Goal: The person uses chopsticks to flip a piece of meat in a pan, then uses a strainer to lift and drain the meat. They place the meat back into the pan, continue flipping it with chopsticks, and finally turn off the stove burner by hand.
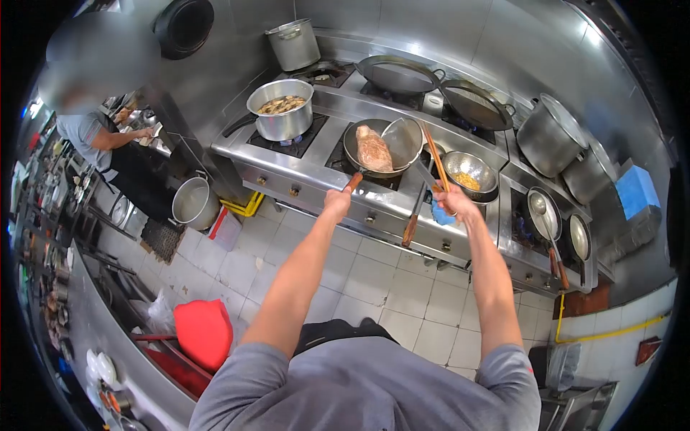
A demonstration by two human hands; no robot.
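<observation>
My left hand (336, 205) is closed around the wooden handle (353, 181) of a frying pan (351, 144) on the stove. A large browned piece of meat (374, 149) lies in that pan. My right hand (454, 203) grips a pair of long chopsticks (435, 154) and the metal handle of a large round ladle (402, 142), whose bowl rests over the pan's right side. A blue cloth (441, 214) shows under the right hand, partly hidden by it. Just beyond that hand, a metal bowl (485, 174) with yellow bits (467, 181) sits in another pan.
A pot of dark liquid and pieces (293, 122) stands on the left burner. Woks (399, 75) line the back, tall pots (548, 140) the right. More pans (546, 215) sit far right. Another person (93, 136) works at left, near a floor pot (195, 203) and red chair (203, 334).
</observation>
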